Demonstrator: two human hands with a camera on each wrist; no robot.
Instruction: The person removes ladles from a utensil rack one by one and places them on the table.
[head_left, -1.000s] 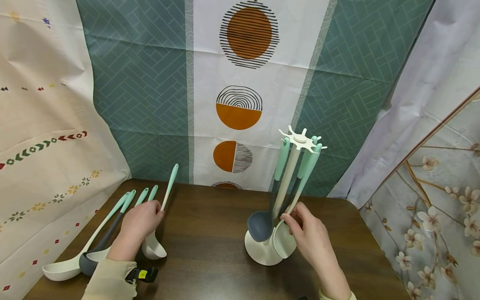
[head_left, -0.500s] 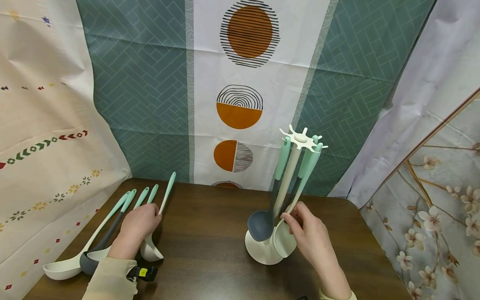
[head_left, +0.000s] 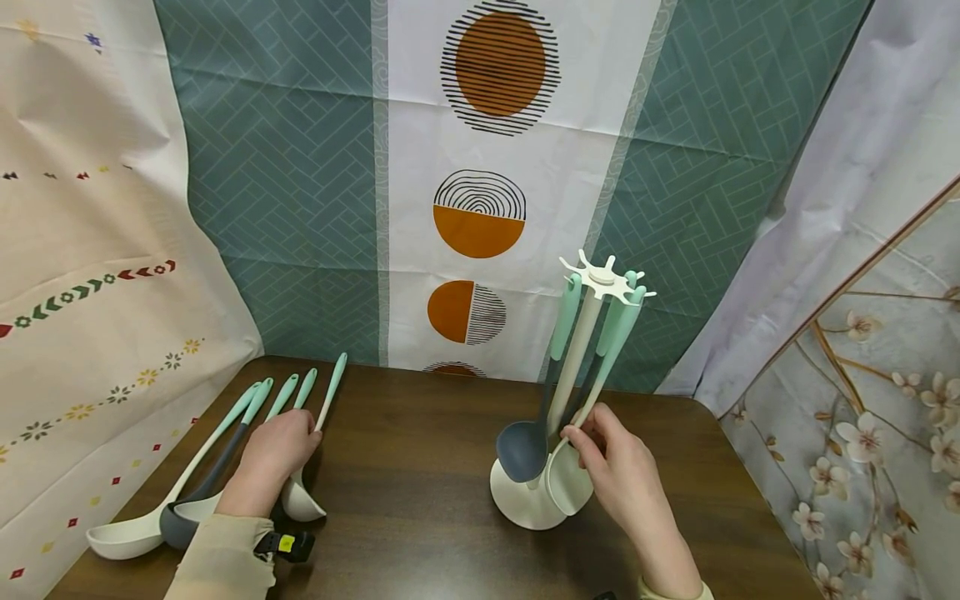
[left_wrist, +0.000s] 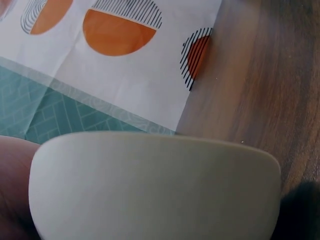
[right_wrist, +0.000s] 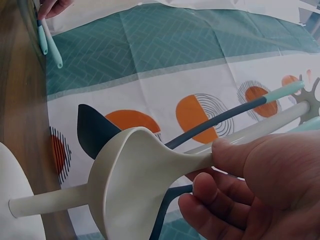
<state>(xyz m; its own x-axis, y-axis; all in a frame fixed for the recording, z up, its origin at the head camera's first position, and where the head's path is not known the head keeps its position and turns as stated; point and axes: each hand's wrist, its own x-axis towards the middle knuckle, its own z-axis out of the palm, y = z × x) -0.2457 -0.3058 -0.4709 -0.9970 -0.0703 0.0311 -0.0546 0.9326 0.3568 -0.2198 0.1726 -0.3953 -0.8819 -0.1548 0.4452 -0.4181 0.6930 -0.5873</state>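
My left hand holds a white ladle with a mint handle by its shaft, low over the left side of the table. In the left wrist view a broad pale utensil head fills the lower part. With thumb and fingers, my right hand pinches the neck of another white ladle, whose mint handle hangs from the white utensil stand. A dark grey ladle hangs beside it, and one more dark-shafted utensil hangs behind, its head mostly hidden.
At the far left lie a white ladle, a dark grey ladle and other mint-handled utensils partly covered by my left arm. The brown table stretches between my hands. A patterned cloth hangs along its back edge.
The ladle in my left hand has come down, its handle end shifting lower and a little left toward the other utensils. My right hand and the stand have stayed in place.
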